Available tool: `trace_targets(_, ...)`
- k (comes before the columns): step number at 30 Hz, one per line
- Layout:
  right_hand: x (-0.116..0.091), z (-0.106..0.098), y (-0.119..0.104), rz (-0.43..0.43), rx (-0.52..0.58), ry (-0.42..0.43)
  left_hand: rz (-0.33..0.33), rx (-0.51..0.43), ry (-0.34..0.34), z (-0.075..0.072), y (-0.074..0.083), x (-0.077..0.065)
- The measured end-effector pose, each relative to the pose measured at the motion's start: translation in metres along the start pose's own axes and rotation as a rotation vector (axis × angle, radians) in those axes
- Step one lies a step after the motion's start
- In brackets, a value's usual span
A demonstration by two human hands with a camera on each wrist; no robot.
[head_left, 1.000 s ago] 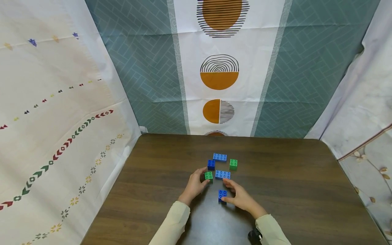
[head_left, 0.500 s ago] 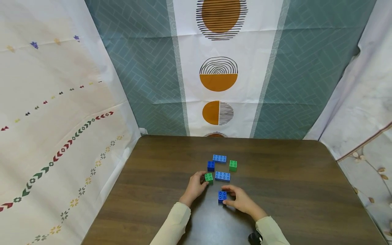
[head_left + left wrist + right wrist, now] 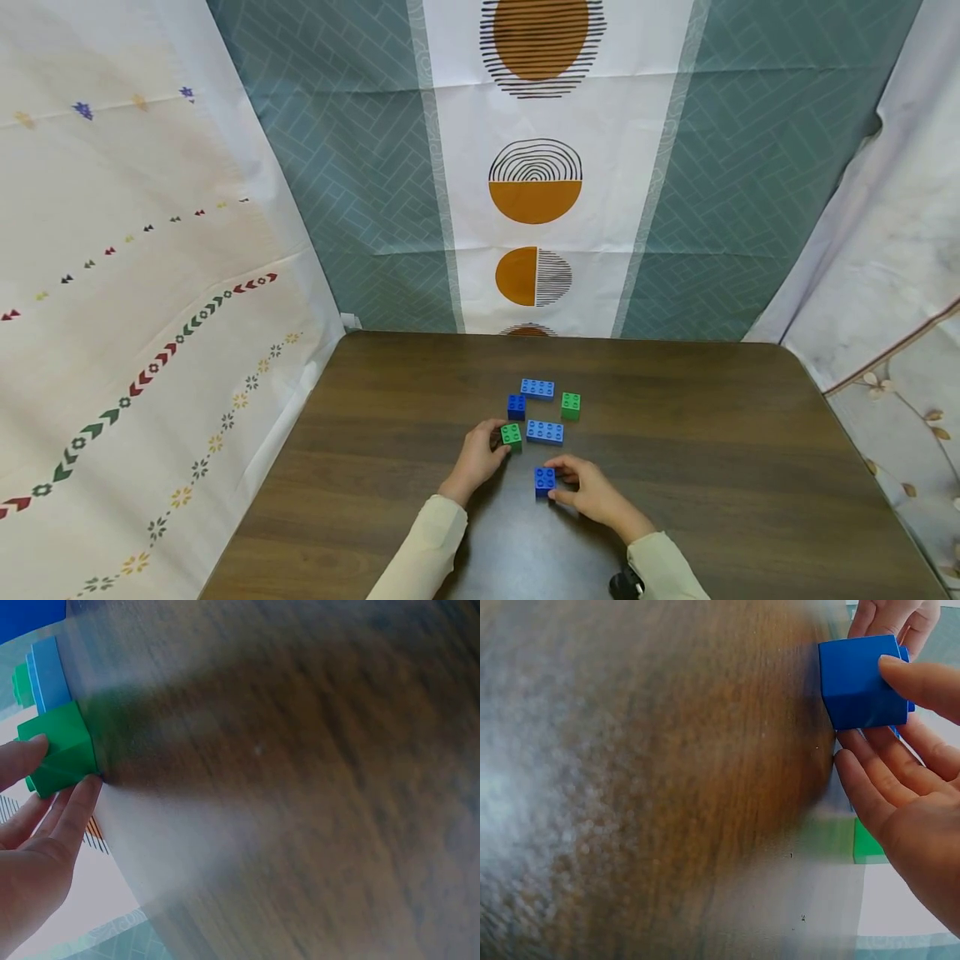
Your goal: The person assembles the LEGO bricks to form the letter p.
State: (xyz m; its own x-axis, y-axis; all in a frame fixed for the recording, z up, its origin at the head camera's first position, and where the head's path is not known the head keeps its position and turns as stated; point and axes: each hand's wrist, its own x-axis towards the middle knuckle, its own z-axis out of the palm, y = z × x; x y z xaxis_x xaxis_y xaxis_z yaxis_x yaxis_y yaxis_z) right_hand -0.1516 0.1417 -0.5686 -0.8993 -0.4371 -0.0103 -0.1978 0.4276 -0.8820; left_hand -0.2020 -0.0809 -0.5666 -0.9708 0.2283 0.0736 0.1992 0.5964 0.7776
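My left hand (image 3: 477, 458) holds a green square toy building brick (image 3: 511, 437) between thumb and fingers, on the table left of a light blue brick. In the left wrist view the thumb lies on one side of this green brick (image 3: 71, 742) and the fingertips on the other. Closer to me, my right hand (image 3: 596, 493) pinches a dark blue square brick (image 3: 544, 482) from its right side. The right wrist view shows thumb and fingers on opposite sides of that blue brick (image 3: 859, 684), near the tabletop.
A long light blue brick (image 3: 545, 432) lies beside the held green one. Behind it are a dark blue square brick (image 3: 516, 407), another long light blue brick (image 3: 537, 389) and a second green brick (image 3: 571, 406). The wooden table (image 3: 697, 467) ends at a patterned cloth (image 3: 390, 208).
My right hand's fingers have drawn back from beside the long light blue brick to the near dark blue brick, and its thumb has shifted right. The left hand stays at the green brick.
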Motion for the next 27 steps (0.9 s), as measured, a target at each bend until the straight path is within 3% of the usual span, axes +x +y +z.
trace_targets(19,0.011,-0.001,-0.002,-0.004,-0.026,0.126,-0.025,-0.013,-0.014,-0.001,0.002,0.000)
trace_targets(27,0.022,0.000,-0.003,0.007,-0.044,0.184,0.002,0.009,0.016,0.000,0.002,-0.001)
